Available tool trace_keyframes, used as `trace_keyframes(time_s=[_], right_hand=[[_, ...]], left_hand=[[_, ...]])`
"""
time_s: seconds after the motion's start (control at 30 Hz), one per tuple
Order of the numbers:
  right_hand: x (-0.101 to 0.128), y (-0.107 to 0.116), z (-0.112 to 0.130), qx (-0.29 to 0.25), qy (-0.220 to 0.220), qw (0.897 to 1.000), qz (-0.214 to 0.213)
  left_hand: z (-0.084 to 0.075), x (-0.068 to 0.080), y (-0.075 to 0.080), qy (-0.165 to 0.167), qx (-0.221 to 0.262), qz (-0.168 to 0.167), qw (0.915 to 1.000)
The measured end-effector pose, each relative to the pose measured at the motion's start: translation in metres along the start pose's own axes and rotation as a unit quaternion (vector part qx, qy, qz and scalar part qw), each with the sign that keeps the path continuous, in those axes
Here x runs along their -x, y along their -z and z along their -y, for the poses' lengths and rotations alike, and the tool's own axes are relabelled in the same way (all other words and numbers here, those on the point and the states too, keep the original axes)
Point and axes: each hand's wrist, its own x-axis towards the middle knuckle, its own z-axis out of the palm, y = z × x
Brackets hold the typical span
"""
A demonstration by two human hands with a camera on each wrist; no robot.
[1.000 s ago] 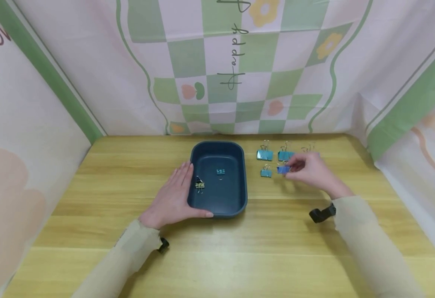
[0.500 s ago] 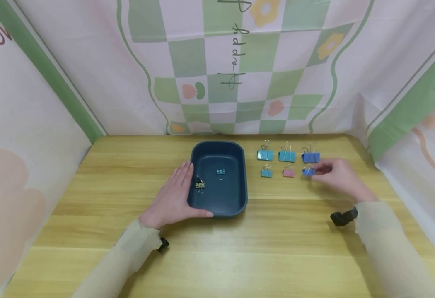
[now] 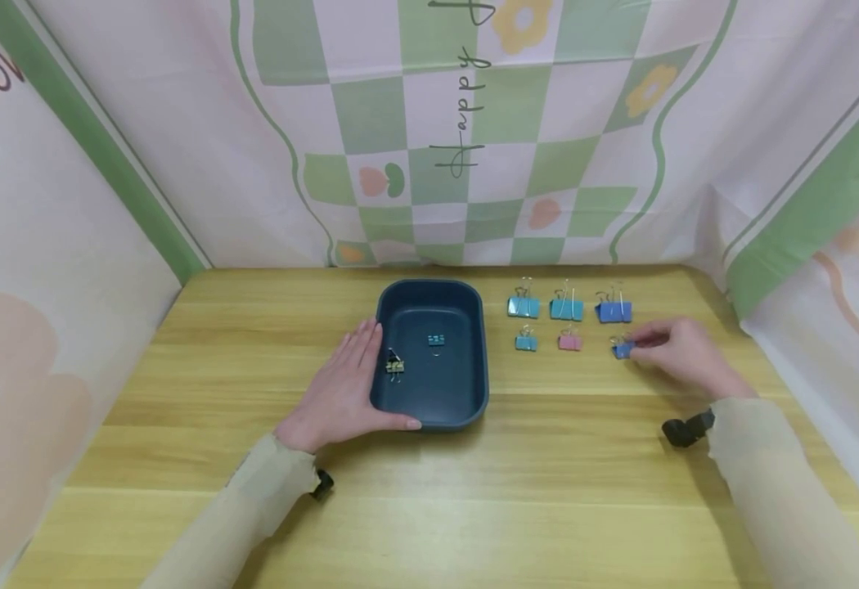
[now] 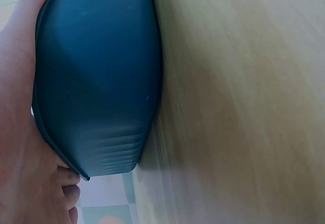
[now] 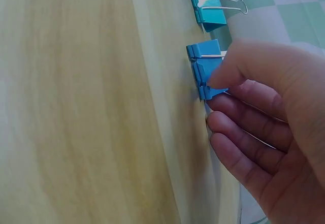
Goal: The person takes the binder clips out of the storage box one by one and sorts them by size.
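In the head view my left hand (image 3: 337, 388) rests against the left side of a dark blue tray (image 3: 485, 384), fingers straight along the rim and thumb at its near edge. The left wrist view shows the tray's outer wall (image 4: 101, 71) beside the hand. My right hand (image 3: 683, 352) pinches a small blue binder clip (image 3: 622, 350) between thumb and fingertips, at the right end of the front row. To its left are a small pink binder clip (image 3: 569, 342) and a small teal binder clip (image 3: 525, 342). The right wrist view shows the thumb over blue clip metal (image 5: 203, 71).
Behind stand two larger teal binder clips, the left one (image 3: 523, 307) and the middle one (image 3: 566, 309), and a larger blue binder clip (image 3: 613, 312). Inside the tray lie a teal clip (image 3: 436, 340) and a gold clip (image 3: 395, 366). A patterned curtain (image 3: 437, 196) borders the wooden table (image 3: 474, 507).
My right hand has carried the small blue clip rightward, past the pink clip, then slightly toward me, away from the larger blue clip. The left hand and tray have stayed put.
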Motion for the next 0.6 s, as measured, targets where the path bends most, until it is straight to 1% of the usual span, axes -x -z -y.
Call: trace_keyframes(time_s=[0.2, 0.43, 0.5, 0.6], right_hand=[[-0.001, 0.000, -0.002, 0.007, 0.003, 1.000, -0.009], [0.001, 0.003, 0.000, -0.011, -0.006, 1.000, -0.002], [0.002, 0.006, 0.003, -0.019, -0.012, 1.000, -0.009], [0.002, 0.013, 0.012, -0.030, -0.008, 0.999, -0.034]], left_hand=[[0.000, 0.000, -0.001, 0.000, 0.002, -0.001, 1.0000], [0.000, 0.000, -0.001, 0.000, 0.003, -0.002, 1.0000], [0.000, 0.000, -0.001, 0.000, 0.003, -0.003, 1.0000], [0.001, 0.000, -0.001, -0.003, 0.004, -0.007, 1.0000]])
